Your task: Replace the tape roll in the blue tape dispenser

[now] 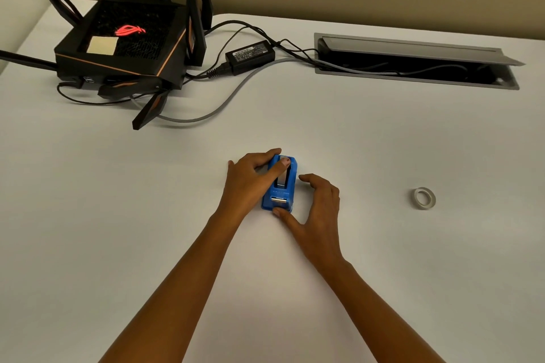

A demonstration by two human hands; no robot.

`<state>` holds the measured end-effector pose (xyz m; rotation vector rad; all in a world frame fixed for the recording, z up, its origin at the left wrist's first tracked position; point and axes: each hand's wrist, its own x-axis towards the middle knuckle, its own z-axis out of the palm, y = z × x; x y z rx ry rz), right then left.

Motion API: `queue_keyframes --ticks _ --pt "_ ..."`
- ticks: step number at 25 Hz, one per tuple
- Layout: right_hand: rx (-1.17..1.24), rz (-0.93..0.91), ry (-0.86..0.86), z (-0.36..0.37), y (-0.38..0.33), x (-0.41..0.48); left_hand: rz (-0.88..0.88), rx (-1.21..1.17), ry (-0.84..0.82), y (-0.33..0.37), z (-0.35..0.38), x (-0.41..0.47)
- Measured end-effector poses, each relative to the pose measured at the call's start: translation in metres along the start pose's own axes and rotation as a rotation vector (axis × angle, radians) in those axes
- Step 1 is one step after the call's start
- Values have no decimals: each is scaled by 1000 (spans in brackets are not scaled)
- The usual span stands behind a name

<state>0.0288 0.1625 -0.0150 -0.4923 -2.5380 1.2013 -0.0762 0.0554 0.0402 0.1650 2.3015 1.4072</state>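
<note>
The blue tape dispenser [287, 190] stands on the white table [383, 132] at the centre, its cutter end toward me. My left hand [250, 178] grips its far end, thumb pressed on top and fingers along the left side. Just to its right, my right hand [320, 209] has spread fingers, and its thumb tip touches the dispenser's near end. A tape roll [424, 198] lies flat on the table well to the right, apart from both hands. A grey strip shows inside the dispenser's slot; what it is I cannot tell.
A black router [124, 38] with antennas stands at the back left, with a power adapter [250, 56] and cables [224, 103] trailing across the table. An open cable hatch [413, 62] is sunk into the table at the back right.
</note>
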Motion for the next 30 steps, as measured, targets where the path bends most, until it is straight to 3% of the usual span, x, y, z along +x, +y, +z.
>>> queue_keyframes --ticks 12,23,26,30 --pt "-2 -51 -18 -10 3 -10 3 68 -23 -1 -3 -6" --pt "0 -50 23 -28 9 -43 -57 -8 -24 -3 2 -7" --pt "3 -46 22 -31 11 -48 -87 -9 29 2 1 -6" --pt "2 -20 63 -34 13 -58 72 -105 246 -16 2 -36"
